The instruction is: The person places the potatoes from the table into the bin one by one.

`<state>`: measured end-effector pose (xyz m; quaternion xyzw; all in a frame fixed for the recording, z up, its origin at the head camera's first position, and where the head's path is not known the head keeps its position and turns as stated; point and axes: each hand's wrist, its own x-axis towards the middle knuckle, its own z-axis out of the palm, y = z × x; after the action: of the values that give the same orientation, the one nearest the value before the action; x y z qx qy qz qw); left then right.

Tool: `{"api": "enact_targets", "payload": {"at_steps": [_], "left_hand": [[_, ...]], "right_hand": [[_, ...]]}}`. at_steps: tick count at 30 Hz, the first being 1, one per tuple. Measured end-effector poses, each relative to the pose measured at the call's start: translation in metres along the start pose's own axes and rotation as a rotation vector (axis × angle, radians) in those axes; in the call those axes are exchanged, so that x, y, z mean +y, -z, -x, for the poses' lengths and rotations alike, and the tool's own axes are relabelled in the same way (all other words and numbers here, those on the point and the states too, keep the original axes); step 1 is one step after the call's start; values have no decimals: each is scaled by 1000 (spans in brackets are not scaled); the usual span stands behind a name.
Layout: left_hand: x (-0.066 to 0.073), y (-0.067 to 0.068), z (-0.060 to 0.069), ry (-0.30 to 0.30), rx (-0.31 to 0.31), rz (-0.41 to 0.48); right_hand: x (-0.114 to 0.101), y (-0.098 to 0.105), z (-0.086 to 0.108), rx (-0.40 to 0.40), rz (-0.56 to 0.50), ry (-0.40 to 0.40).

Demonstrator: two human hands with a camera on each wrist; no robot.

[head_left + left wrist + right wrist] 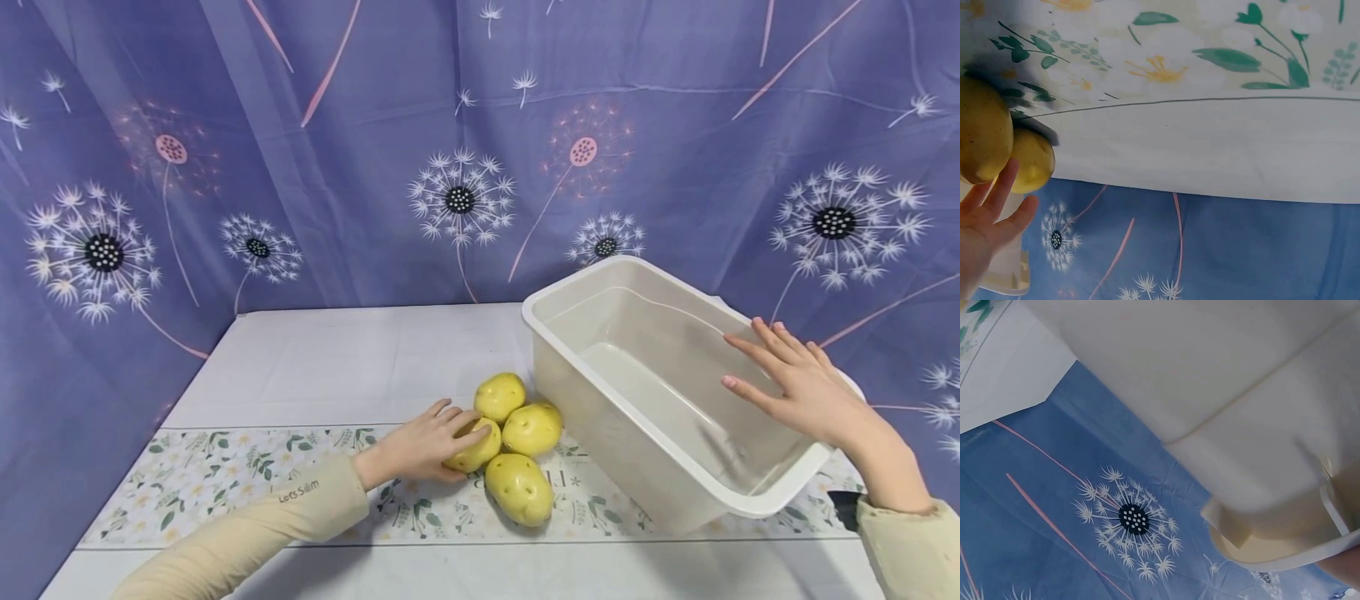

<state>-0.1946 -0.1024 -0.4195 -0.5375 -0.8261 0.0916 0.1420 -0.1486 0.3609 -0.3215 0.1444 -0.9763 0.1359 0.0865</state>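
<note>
Several yellow potatoes lie grouped on the table against the left side of a white bin. My left hand [423, 446] grips the leftmost potato [480, 450], with fingers over its top and the thumb low at its near side. In the left wrist view, the left hand [988, 231] has its fingertips against a potato [982, 131], and another potato [1032, 161] shows behind. Fingers spread, my right hand [806, 383] is at the right rim of the bin [622, 400]. The right wrist view has the bin wall [1222, 394] and a small part of the right hand [1344, 569].
The bin stands at an angle on the right side of the table [337, 350], with its inside bare. A floral runner [217, 471] crosses the table under the potatoes. Behind hangs a blue-purple curtain [360, 233] with dandelion prints.
</note>
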Motion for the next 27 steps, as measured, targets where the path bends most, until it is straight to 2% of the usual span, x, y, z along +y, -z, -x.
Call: {"api": "enact_targets", "payload": {"at_steps": [6,11,15,20,27], "left_hand": [[1,-2,0,-26,19,-1],[0,2,1,-48,18,-44],[-3,10,0,-73,45,-94],[-10,22,-4,-111,139,-172],[-20,45,-17,-144,212,-216]], "right_hand": [[-1,-1,-1,3,7,5],[0,-1,-1,3,9,3],[0,-1,0,1,9,-1],[1,-1,0,9,8,3],[1,-1,0,10,7,5]]}}
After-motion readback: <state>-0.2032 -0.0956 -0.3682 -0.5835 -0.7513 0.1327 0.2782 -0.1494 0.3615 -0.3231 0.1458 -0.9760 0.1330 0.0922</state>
